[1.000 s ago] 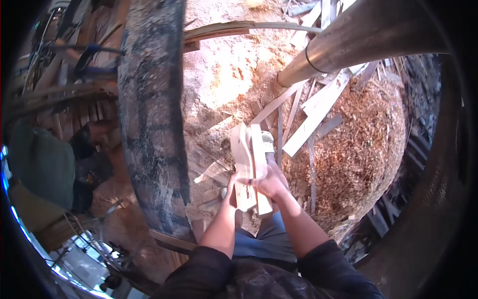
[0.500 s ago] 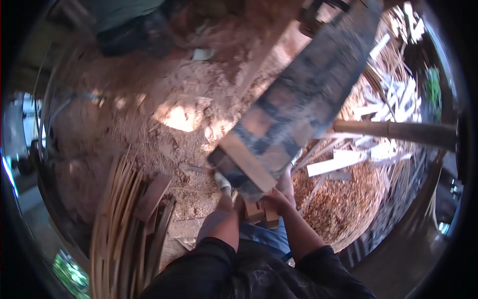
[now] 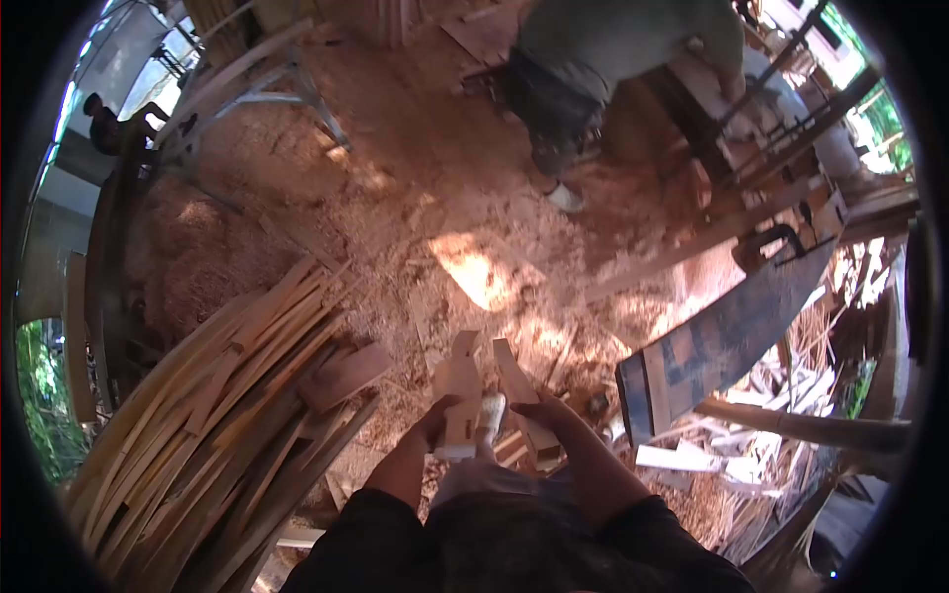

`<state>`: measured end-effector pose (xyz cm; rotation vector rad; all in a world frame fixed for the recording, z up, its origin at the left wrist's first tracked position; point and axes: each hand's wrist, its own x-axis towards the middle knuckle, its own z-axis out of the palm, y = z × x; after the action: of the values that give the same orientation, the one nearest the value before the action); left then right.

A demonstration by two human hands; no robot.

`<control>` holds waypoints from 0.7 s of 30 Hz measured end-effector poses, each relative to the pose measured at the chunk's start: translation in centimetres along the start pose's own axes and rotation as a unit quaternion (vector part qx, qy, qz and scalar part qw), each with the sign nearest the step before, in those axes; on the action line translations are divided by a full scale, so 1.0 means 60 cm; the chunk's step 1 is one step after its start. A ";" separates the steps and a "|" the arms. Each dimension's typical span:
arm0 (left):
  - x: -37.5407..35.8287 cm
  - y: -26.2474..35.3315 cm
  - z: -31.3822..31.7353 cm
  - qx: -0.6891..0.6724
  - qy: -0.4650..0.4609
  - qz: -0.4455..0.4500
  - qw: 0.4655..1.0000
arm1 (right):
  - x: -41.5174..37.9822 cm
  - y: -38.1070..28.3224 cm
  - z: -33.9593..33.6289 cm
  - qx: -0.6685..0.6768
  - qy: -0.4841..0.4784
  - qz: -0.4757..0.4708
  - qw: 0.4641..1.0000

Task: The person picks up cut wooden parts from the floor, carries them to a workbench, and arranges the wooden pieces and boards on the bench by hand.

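My left hand (image 3: 432, 421) grips a pale shaped wooden piece (image 3: 459, 383) by its outer edge. A small dark slot is cut near that piece's lower end, and its far end is notched. In my right hand (image 3: 546, 411) is a second, narrower-looking wooden piece (image 3: 513, 378), tilted away to the upper left. The two pieces are held side by side above my lap with a gap between them. Below, between my forearms, more cut wood (image 3: 511, 451) is partly visible.
A stack of long wooden strips (image 3: 217, 395) lies at left, with a short block (image 3: 346, 376) beside it. At right stands a dark-stained bench (image 3: 727, 346) carrying a clamp (image 3: 771, 242), near a bamboo pole (image 3: 801, 425). Another person (image 3: 613, 59) bends over beyond. Shavings cover the ground.
My view has swung, so the bench now sits further right. My hands have moved from the bench's near end and now hold two wooden pieces apart in front of me.
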<state>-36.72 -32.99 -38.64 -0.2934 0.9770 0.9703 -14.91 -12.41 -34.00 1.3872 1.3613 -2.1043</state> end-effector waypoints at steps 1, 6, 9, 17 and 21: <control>-0.032 0.023 -0.021 0.003 0.025 0.010 1.000 | 0.003 -0.037 -0.004 -0.059 0.001 -0.021 0.998; -0.153 0.100 -0.119 0.056 0.153 0.027 0.986 | -0.020 -0.177 -0.043 -0.165 0.087 -0.067 0.980; -0.225 0.130 -0.152 0.038 0.238 -0.021 0.970 | -0.032 -0.229 -0.076 -0.204 0.146 -0.143 0.957; -0.296 0.203 -0.186 0.183 0.417 -0.145 0.878 | 0.083 -0.298 -0.204 -0.124 0.181 -0.024 0.975; -0.291 0.252 -0.135 0.215 0.438 -0.129 0.863 | 0.220 -0.284 -0.267 -0.175 0.207 -0.008 0.963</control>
<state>-56.88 -39.11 -26.15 -0.4876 1.8963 0.3088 -23.57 12.82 -37.06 1.7153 1.7965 -1.5246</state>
